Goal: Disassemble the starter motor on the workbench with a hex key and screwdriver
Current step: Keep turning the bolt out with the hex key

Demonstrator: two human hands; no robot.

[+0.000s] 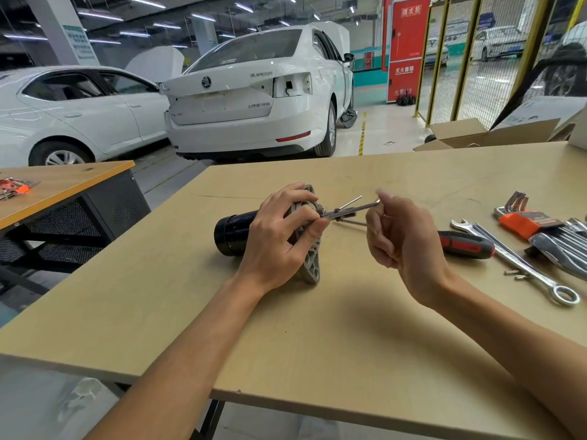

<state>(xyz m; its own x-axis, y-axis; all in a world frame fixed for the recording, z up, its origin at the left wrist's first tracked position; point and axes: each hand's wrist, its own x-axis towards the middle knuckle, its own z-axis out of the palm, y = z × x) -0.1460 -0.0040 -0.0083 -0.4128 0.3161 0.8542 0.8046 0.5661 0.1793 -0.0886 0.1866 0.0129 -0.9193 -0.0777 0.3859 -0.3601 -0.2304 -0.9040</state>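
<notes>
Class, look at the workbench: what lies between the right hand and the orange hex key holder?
In the head view, between the right hand and the orange hex key holder lie the screwdriver and the combination wrench.

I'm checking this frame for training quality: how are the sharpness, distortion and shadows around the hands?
Head view: the left hand on the starter motor and the right hand pinching the hex key look reasonably sharp; wide-angle distortion bows the workbench edges; overhead lighting casts soft shadows under both forearms.
</notes>
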